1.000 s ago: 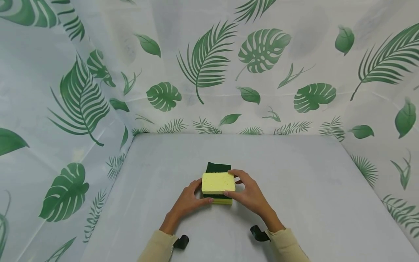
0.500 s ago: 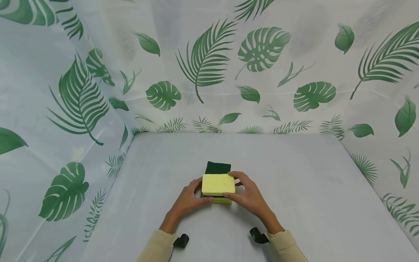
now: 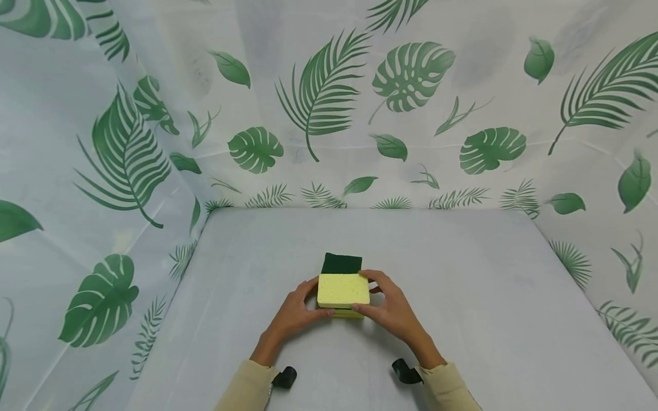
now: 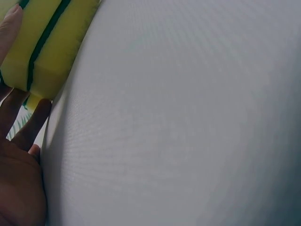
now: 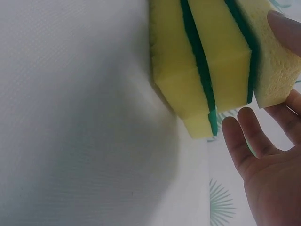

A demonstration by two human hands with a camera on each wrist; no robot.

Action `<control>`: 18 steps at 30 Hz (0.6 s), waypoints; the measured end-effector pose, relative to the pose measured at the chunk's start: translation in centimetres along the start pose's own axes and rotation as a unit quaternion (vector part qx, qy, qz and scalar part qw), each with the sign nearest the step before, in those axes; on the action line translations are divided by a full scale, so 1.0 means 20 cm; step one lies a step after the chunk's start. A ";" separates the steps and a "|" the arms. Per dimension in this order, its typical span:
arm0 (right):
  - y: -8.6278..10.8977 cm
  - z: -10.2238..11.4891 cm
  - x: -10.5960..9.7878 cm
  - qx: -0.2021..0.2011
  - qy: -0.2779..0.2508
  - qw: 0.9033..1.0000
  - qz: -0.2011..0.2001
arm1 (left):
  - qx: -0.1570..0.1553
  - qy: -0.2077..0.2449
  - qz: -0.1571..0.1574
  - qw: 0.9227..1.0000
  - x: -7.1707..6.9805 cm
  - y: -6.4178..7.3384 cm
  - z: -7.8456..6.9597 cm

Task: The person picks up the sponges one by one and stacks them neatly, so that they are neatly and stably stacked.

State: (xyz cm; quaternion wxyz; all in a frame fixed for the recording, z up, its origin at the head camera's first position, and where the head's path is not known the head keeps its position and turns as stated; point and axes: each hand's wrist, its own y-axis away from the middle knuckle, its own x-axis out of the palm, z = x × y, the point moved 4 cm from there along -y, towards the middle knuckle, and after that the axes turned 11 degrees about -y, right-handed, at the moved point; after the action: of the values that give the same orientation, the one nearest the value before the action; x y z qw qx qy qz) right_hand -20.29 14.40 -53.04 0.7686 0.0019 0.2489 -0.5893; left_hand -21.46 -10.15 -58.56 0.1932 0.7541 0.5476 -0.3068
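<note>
Yellow sponges with dark green scouring layers are stacked in the middle of the table. My right hand [image 3: 393, 311] pinches the top sponge [image 3: 343, 290], its yellow face up, thumb at the front edge. In the right wrist view that sponge [image 5: 273, 61] lies against the green layer of the middle sponge [image 5: 225, 52], with a bottom sponge [image 5: 171, 56] on the table. My left hand [image 3: 293, 311] grips the stack's left side, thumb in front; its fingers meet the sponge end [image 4: 44, 70] in the left wrist view. Behind, a dark green scouring layer [image 3: 341, 264] shows.
A pale grey-white table [image 3: 462, 274] spreads around the stack. White sheeting with green leaf prints [image 3: 329, 171] borders it at the back and both sides. Black wrist-worn pieces [image 3: 406, 371] hang beside the beige sleeves [image 3: 449, 388].
My right hand has lowered the top sponge slightly and drawn it a little nearer, so more green shows behind and less of the lower sponges in front. My left hand stays nearly still.
</note>
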 end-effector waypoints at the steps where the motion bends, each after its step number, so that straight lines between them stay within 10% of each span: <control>1: 0.00 0.00 0.00 0.001 -0.001 1.000 0.000 | 0.000 0.000 0.000 1.000 0.00 0.00 0.00; 18: 0.01 -0.04 0.01 0.016 -0.010 1.000 0.007 | -0.004 -0.003 0.001 1.000 0.00 0.00 0.00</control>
State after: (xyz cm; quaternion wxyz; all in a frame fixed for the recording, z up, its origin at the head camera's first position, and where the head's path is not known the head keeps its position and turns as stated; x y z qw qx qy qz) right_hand -20.29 14.46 -53.83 0.7748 0.0099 0.2320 -0.5879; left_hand -21.47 -10.08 -58.50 0.1982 0.7527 0.5475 -0.3071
